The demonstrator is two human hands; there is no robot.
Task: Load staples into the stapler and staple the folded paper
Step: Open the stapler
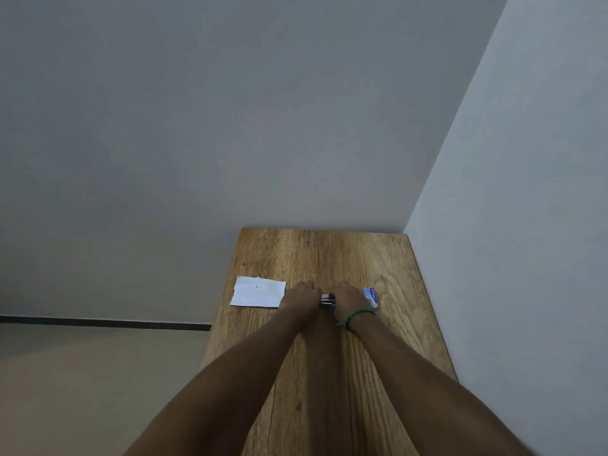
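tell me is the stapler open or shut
Cannot tell. The left hand and right hand grip the stapler at both ends, and only a short dark and silver stretch shows between them.

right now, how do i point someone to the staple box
Find the wooden table against the walls. The staple box lies just right of the right hand. It is small, blue and white; the folded paper on the left is plain white.
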